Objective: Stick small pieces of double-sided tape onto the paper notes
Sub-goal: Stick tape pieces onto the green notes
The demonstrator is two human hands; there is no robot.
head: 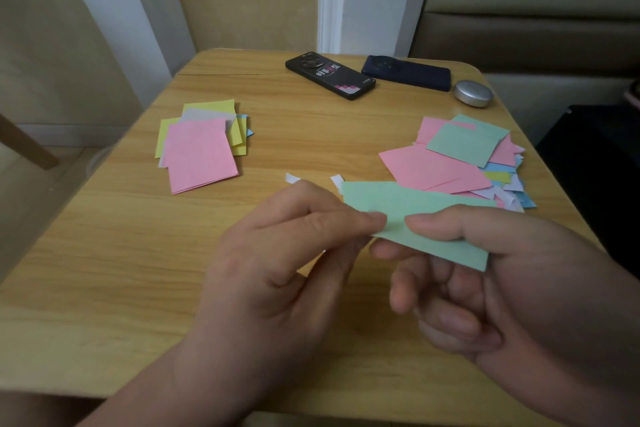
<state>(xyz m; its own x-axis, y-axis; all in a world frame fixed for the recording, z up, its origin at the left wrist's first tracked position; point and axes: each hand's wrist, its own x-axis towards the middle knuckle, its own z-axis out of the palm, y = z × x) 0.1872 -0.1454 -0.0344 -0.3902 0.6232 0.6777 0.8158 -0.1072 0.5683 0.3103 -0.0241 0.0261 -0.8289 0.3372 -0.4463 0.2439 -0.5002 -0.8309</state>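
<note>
Head view: wooden table [104, 270] fills most of the field. Left hand [277, 270] and right hand [485, 288] meet above its near half, both on one green note [415, 204] held off the surface and tilted. The left thumb and forefinger pinch its near-left edge; the right thumb presses on top with the fingers curled beneath. Right pile [433, 166] of mixed pink, green, blue and yellow notes lies fanned, just behind the held note. Left pile [201, 152], pink on top over yellow, sits well apart from it. Far edge: black phone [329, 80], dark blue phone [407, 73], silver oval case [473, 94]. Two small white scraps [292, 178] lie between the piles; whether they are tape, cannot tell
</note>
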